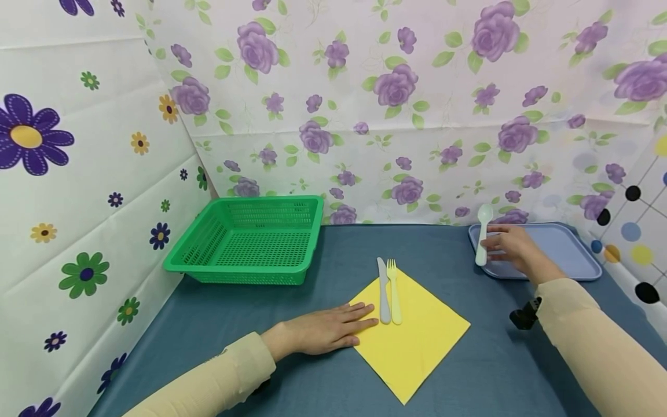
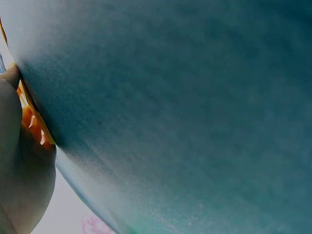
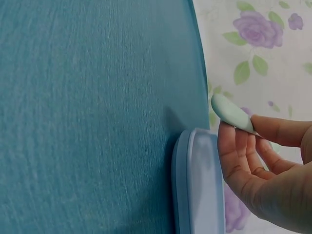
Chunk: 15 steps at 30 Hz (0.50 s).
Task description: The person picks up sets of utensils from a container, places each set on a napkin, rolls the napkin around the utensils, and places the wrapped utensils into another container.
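A pale green spoon [image 1: 482, 234] is pinched between the thumb and fingers of my right hand [image 1: 513, 248], bowl end up, over the left side of the blue tray [image 1: 560, 250]. In the right wrist view the spoon [image 3: 231, 113] shows foreshortened above the tray's rim [image 3: 183, 180]. My left hand [image 1: 328, 329] lies flat with fingers spread on the left corner of a yellow napkin [image 1: 417, 347]. Just past its fingertips, a grey knife [image 1: 384, 292] and a pale yellow fork [image 1: 394, 292] lie side by side on the napkin.
At the back left stands a green perforated basket [image 1: 234, 275]. A blue cloth [image 1: 250, 307] covers the table. Flowered sheets [image 1: 359, 69] hang behind and to the left, with a dotted one on the right.
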Available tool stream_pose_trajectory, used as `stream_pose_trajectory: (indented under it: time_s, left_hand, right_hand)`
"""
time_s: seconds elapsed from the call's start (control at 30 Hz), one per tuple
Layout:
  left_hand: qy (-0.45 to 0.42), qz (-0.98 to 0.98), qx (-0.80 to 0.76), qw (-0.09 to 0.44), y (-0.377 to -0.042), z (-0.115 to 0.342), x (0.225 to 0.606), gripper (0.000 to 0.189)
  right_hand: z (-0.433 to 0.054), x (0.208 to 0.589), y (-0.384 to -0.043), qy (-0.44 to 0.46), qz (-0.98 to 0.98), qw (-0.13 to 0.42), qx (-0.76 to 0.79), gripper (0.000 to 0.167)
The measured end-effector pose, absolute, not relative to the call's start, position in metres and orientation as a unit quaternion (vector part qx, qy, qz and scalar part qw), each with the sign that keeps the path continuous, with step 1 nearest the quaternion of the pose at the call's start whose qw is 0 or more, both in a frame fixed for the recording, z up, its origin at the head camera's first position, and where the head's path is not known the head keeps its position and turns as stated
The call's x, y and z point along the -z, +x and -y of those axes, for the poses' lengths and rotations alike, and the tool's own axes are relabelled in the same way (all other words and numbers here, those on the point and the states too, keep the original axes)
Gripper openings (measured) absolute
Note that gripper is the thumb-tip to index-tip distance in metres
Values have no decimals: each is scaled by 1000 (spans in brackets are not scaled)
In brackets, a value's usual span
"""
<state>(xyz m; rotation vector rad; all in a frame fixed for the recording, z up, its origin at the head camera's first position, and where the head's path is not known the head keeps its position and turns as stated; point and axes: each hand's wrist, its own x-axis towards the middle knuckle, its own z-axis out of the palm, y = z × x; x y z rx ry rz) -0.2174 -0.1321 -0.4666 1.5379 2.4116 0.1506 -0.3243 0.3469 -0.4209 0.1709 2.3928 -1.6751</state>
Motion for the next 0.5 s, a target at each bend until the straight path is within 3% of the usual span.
stream_pose_trajectory:
  time_s: [0.5]
  left_hand:
    - [531, -835, -47, 137, -217, 132, 465, 57]
  right_hand:
    - [-311, 422, -319, 12, -805, 162, 570, 73]
